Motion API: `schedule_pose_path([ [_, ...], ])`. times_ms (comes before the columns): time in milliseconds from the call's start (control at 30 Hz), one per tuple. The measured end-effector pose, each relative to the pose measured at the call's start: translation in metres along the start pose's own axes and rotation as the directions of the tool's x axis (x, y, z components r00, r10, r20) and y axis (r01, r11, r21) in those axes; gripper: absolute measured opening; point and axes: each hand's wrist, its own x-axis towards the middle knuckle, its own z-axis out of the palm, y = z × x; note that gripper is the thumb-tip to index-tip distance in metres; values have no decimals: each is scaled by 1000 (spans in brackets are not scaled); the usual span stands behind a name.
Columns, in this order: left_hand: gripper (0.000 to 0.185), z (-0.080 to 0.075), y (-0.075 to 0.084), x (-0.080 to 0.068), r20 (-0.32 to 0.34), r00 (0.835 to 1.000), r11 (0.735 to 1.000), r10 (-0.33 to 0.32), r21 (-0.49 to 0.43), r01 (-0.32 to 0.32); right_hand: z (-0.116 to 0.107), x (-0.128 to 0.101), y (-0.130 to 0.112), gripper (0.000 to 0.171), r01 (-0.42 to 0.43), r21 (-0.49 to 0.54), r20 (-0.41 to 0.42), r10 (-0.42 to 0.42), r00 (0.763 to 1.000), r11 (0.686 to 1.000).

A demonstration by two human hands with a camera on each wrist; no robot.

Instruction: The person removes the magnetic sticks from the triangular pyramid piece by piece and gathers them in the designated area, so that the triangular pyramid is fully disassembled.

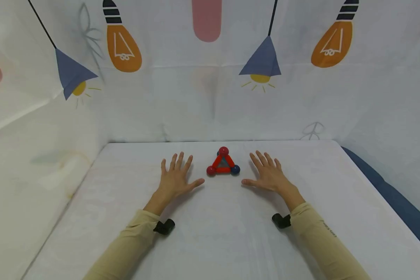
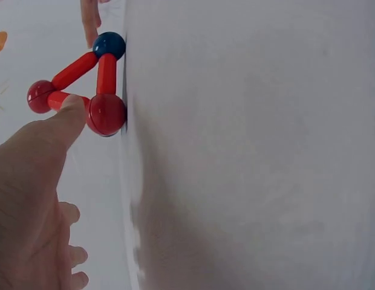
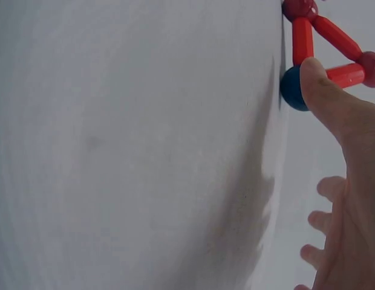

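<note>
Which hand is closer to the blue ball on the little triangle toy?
The right hand. It lies flat just to the right of the blue ball, thumb pointing toward it. The left hand lies flat on the toy's other side, nearer a red ball.

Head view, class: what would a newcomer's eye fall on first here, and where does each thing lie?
First, the small pyramid of red plastic rods and red and blue balls, standing at the middle of the white-covered table. Next, the left hand and the right hand, flat on the cloth either side of it with fingers spread, apart from it. Behind hangs a white sheet printed with orange light bulbs and blue lamps.
</note>
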Motion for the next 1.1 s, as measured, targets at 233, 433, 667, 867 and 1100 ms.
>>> schedule_pose_path([
  [233,95,1,0,0,4,1000,1000,0,0,0,0,1,1,101,-7,-1,-8,7,1000,1000],
  [433,91,-2,3,4,-23,999,1000,22,-11,-22,-1,0,-1,96,5,60,-2,-4,1000,998],
  [667,62,-8,24,15,-238,956,957,171,-188,-218,-1,7,-16,74,114,348,-13,-116,993,930],
  [867,54,-13,61,33,-361,892,848,273,-348,-400,11,19,-39,58,204,497,-170,-136,976,843],
  [1100,46,-13,80,49,-326,905,815,272,-422,-397,20,30,-58,38,334,456,-355,-176,918,825],
])
